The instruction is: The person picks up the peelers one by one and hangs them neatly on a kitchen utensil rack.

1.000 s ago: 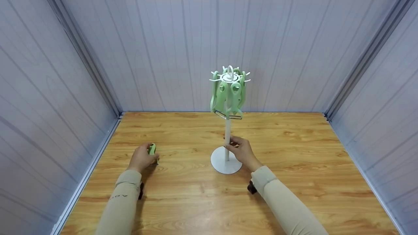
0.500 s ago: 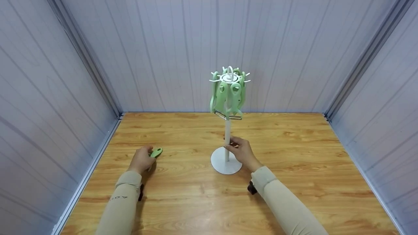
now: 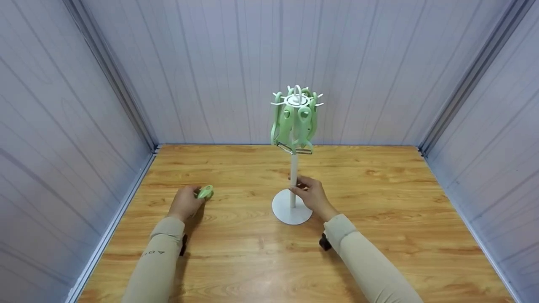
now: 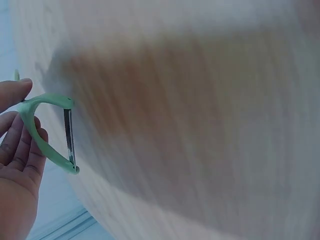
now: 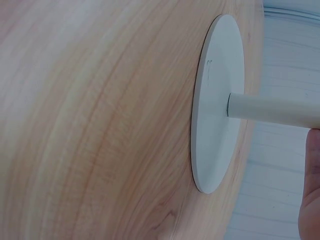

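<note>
A green Y-shaped peeler (image 4: 47,145) with a metal blade (image 4: 69,135) is pinched between the thumb and fingers of my left hand (image 3: 185,202). In the head view its handle end (image 3: 206,192) points away from me and to the right, above the table's left part. My right hand (image 3: 312,195) grips the pole (image 3: 293,168) of a white stand just above its round base (image 3: 282,208). Several green peelers (image 3: 303,126) hang by their handle holes from the hooks (image 3: 297,100) at the stand's top, blades down. The right wrist view shows the base (image 5: 217,125) flat on the table.
The wooden table (image 3: 248,252) is enclosed by pale panel walls (image 3: 219,63) at the back and both sides. Metal trim (image 3: 126,195) runs along the table's left edge. The stand rises upright a little right of the middle.
The peeler in my left hand has turned, its handle end swinging to the right and away from me. The left hand has shifted slightly right. My right hand and the stand stay put.
</note>
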Tool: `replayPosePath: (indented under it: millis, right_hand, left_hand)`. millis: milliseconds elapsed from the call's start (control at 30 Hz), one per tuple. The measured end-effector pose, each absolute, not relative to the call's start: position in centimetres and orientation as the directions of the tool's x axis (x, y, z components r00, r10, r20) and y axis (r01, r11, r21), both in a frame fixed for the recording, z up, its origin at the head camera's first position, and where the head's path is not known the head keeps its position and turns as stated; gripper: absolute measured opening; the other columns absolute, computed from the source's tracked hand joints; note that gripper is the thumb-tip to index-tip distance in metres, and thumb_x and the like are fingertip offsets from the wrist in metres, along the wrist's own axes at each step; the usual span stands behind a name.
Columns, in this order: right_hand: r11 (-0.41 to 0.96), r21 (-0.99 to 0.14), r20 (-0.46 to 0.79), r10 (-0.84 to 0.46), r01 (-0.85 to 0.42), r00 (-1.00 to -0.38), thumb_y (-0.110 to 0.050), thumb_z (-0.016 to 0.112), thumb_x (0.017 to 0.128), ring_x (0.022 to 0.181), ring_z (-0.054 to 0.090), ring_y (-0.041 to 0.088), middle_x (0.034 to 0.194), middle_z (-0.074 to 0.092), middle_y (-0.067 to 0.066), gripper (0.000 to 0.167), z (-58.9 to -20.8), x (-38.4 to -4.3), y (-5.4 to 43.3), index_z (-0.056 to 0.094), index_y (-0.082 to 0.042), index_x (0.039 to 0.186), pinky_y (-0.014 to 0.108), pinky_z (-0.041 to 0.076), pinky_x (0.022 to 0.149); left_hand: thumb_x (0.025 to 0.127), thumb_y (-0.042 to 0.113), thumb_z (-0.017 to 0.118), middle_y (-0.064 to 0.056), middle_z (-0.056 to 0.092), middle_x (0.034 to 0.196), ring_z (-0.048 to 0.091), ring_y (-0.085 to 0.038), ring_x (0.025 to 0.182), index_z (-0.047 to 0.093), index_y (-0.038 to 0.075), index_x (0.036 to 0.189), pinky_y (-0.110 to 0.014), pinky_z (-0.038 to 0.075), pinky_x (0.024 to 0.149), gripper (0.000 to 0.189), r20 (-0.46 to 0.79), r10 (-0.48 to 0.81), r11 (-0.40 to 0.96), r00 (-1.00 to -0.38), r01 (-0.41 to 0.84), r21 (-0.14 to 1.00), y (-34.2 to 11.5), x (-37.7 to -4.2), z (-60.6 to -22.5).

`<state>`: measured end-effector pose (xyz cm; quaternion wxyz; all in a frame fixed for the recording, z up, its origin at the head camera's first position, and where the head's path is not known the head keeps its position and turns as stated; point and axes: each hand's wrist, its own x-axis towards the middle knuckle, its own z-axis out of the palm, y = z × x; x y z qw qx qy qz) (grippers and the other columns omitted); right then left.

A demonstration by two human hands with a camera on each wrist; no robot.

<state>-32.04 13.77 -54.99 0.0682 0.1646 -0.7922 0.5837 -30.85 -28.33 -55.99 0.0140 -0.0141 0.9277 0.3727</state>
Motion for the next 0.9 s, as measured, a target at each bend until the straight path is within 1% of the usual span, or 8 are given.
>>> replayPosePath:
  millis: [67, 133, 200, 300, 433, 500, 667, 900]
  right_hand:
    - [0.260, -0.902, 0.302, -0.189, -0.344, -0.934, 0.001, 0.078, 0.097, 0.096, 0.070, 0.025, 0.111, 0.079, 0.025, 0.028, -55.1, -32.2, 13.8, 0.078, 0.005, 0.125, 0.019, 0.054, 0.080]
    - [0.266, -0.900, 0.301, -0.195, -0.346, -0.933, 0.001, 0.078, 0.098, 0.097, 0.071, 0.026, 0.112, 0.079, 0.025, 0.028, -55.0, -32.2, 13.8, 0.078, 0.004, 0.126, 0.020, 0.055, 0.080]
    - [0.276, -0.896, 0.300, -0.199, -0.347, -0.933, 0.001, 0.077, 0.098, 0.098, 0.071, 0.026, 0.113, 0.079, 0.025, 0.028, -54.9, -32.1, 13.8, 0.077, 0.004, 0.126, 0.020, 0.055, 0.081]
    - [0.293, -0.890, 0.300, -0.203, -0.350, -0.932, -0.001, 0.076, 0.099, 0.098, 0.072, 0.025, 0.113, 0.079, 0.024, 0.028, -54.9, -32.1, 13.8, 0.077, 0.004, 0.126, 0.022, 0.056, 0.082]
    - [0.305, -0.886, 0.299, -0.204, -0.350, -0.932, -0.002, 0.077, 0.099, 0.096, 0.071, 0.022, 0.111, 0.079, 0.021, 0.028, -55.0, -32.1, 13.8, 0.077, 0.003, 0.127, 0.025, 0.056, 0.083]
    - [0.307, -0.888, 0.290, -0.203, -0.342, -0.935, -0.003, 0.076, 0.100, 0.095, 0.070, 0.020, 0.111, 0.079, 0.019, 0.028, -55.0, -32.0, 13.9, 0.077, 0.002, 0.128, 0.025, 0.056, 0.083]
    - [0.306, -0.897, 0.268, -0.194, -0.318, -0.944, -0.004, 0.076, 0.100, 0.096, 0.069, 0.017, 0.110, 0.080, 0.017, 0.028, -54.9, -32.0, 13.9, 0.078, 0.000, 0.127, 0.026, 0.056, 0.084]
    - [0.294, -0.898, 0.284, -0.178, -0.327, -0.942, -0.001, 0.077, 0.099, 0.096, 0.069, 0.022, 0.110, 0.079, 0.021, 0.027, -55.2, -32.1, 13.8, 0.078, 0.003, 0.126, 0.023, 0.055, 0.081]
  left_hand:
    - [0.104, 0.003, 0.068, -0.029, 0.070, 0.133, 0.073, -0.036, 0.101, 0.062, -0.009, 0.145, -0.049, 0.063, 0.085, 0.044, -0.037, -0.024, 0.702, -0.999, -0.043, 0.711, -28.1, -30.9, -55.7]
    - [0.104, 0.005, 0.069, -0.027, 0.070, 0.129, 0.071, -0.029, 0.085, 0.063, -0.008, 0.144, -0.040, 0.061, 0.070, 0.042, -0.038, -0.032, 0.682, -0.999, -0.050, 0.729, -27.8, -31.0, -55.3]
    - [0.104, 0.004, 0.068, -0.026, 0.070, 0.128, 0.067, -0.025, 0.079, 0.062, -0.007, 0.144, -0.035, 0.056, 0.062, 0.042, -0.034, -0.038, 0.667, -0.999, -0.051, 0.743, -27.5, -30.9, -55.0]
    - [0.103, 0.001, 0.067, -0.026, 0.069, 0.131, 0.068, -0.027, 0.091, 0.061, -0.007, 0.145, -0.035, 0.059, 0.071, 0.043, -0.010, -0.039, 0.667, -0.999, -0.033, 0.745, -27.1, -30.8, -54.4]
    - [0.103, -0.002, 0.068, -0.027, 0.067, 0.134, 0.069, -0.038, 0.113, 0.062, -0.008, 0.145, -0.049, 0.061, 0.093, 0.043, 0.044, -0.035, 0.672, -0.998, 0.009, 0.741, -26.5, -30.8, -53.7]
    - [0.102, -0.001, 0.070, -0.029, 0.067, 0.134, 0.069, -0.041, 0.117, 0.063, -0.009, 0.143, -0.053, 0.060, 0.099, 0.042, 0.079, -0.028, 0.681, -0.996, 0.039, 0.731, -26.3, -30.8, -53.5]
    - [0.101, 0.001, 0.072, -0.028, 0.067, 0.133, 0.068, -0.041, 0.116, 0.065, -0.008, 0.140, -0.054, 0.060, 0.098, 0.041, 0.128, -0.016, 0.686, -0.992, 0.082, 0.723, -25.6, -30.9, -52.9]
    - [0.100, 0.001, 0.074, -0.025, 0.070, 0.128, 0.070, -0.037, 0.109, 0.067, -0.006, 0.138, -0.051, 0.062, 0.091, 0.039, 0.184, 0.006, 0.671, -0.983, 0.140, 0.728, -24.1, -30.7, -51.8]
